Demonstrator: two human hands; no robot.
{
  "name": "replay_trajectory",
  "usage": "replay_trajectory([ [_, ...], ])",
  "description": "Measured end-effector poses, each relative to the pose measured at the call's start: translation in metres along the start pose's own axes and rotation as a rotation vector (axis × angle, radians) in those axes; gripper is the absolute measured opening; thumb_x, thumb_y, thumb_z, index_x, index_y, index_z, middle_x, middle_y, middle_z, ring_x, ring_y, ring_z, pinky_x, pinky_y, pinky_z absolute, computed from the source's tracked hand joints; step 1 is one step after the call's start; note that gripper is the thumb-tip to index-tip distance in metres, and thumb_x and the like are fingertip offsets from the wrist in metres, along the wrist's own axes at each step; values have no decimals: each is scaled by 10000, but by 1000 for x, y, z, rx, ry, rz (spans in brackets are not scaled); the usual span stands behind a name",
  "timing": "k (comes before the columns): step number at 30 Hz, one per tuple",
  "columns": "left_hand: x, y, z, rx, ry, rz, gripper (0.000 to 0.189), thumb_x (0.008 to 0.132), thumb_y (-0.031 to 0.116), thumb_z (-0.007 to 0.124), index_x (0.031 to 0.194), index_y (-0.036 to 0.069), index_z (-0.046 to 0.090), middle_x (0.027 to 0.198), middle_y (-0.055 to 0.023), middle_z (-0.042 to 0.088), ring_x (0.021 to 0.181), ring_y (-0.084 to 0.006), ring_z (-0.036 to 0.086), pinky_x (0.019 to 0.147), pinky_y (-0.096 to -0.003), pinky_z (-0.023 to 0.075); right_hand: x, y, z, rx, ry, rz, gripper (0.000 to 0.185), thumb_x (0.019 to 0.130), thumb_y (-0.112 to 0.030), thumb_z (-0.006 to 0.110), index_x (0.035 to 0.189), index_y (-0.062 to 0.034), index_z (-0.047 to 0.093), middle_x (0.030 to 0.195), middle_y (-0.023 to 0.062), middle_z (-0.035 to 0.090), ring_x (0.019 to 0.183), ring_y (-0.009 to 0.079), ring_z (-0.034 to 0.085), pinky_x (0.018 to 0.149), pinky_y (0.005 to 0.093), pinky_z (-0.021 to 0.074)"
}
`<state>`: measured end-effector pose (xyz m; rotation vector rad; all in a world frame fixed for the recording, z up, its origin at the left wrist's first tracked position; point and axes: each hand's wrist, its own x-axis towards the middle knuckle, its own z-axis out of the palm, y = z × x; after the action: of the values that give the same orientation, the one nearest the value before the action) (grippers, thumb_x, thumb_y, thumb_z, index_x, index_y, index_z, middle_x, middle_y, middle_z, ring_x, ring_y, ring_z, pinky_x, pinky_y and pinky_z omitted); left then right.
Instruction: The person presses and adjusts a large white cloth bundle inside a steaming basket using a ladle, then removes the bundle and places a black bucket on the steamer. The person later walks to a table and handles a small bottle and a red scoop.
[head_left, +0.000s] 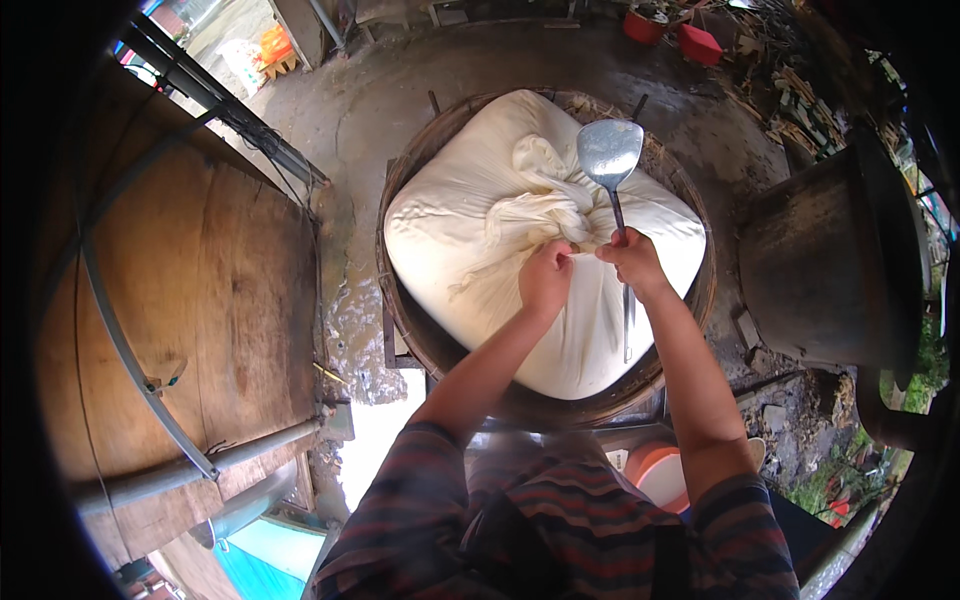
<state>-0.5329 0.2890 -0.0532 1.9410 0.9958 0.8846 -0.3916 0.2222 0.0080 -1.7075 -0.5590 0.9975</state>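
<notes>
A large, full bundle of cream-coloured cloth (442, 262) fills a round woven basket (390, 281) in front of me. Its gathered ends meet in a twisted knot (551, 214) near the middle. My left hand (546, 279) pinches the cloth just below that knot. My right hand (636, 262) grips the dark shaft of a metal wok spatula (611, 150), whose wide blade points away from me. The spatula's handle end hangs over the near side of the bundle. The right fingertips also seem to touch the cloth beside the left hand.
A large dark vessel (810, 255) stands on the right. Split firewood (806, 105) lies behind it. Wooden panels (225, 300) with metal pipes rise on the left. Near my waist sits an orange bucket (660, 472). The concrete floor (360, 345) looks wet.
</notes>
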Motion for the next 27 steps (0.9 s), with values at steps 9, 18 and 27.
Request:
replay_trajectory([
  [9,2,12,65,-553,425,-295,97,759,50,611,854,36,594,722,-81,606,650,-157,574,624,-275,455,7,-10,-9,131,-67,-17,228,698,-13,680,753,-102,478,671,-15,516,497,43,396,416,217,296],
  [18,-5,29,54,-488,142,-483,283,812,76,492,1086,9,509,933,-121,587,690,-195,556,628,-305,460,5,0,-10,181,-11,5,292,718,19,665,765,-137,422,745,8,569,489,33,403,392,183,289],
  [27,-2,28,38,-727,-9,-583,310,792,20,456,1100,-9,466,888,-54,503,659,-119,498,560,-245,419,-4,4,-1,196,10,-116,261,696,46,665,752,-87,447,719,14,551,619,73,484,528,215,397],
])
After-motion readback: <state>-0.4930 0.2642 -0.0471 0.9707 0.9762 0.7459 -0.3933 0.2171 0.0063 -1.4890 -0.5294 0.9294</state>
